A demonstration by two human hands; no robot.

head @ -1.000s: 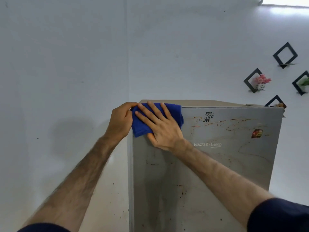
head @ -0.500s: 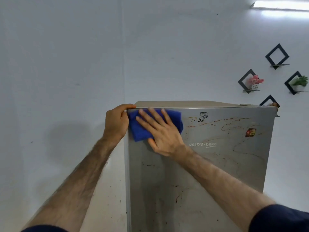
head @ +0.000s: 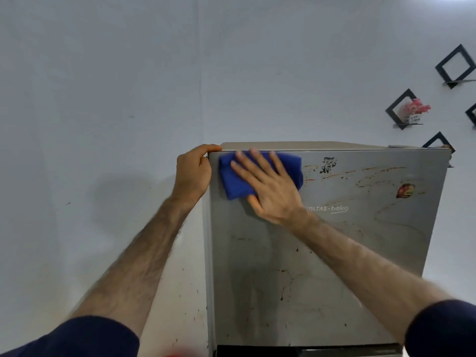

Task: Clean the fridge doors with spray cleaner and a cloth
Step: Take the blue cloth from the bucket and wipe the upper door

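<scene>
at the top left corner of the upper fridge door (head: pixel 322 253), the right hand (head: pixel 270 188) lies flat with its fingers straight and spread, pressing a folded blue cloth (head: pixel 237 179) against the grey metal. the cloth sits just under the door's top edge, close to the left edge. the left hand (head: pixel 192 172) curls round that left corner, thumb hooked over the top and fingers wrapped behind the side, gripping the door. brown streaks and drips run across the door to the right of the cloth and lower down. a round red sticker (head: pixel 405 191) sits near the right edge, and a small black sticker (head: pixel 327 164) near the top middle. on the white wall (head: pixel 103 99) to the right hang black diamond shelves (head: pixel 454 67), one holding pink flowers (head: pixel 418 109). no spray bottle shows clearly.
</scene>
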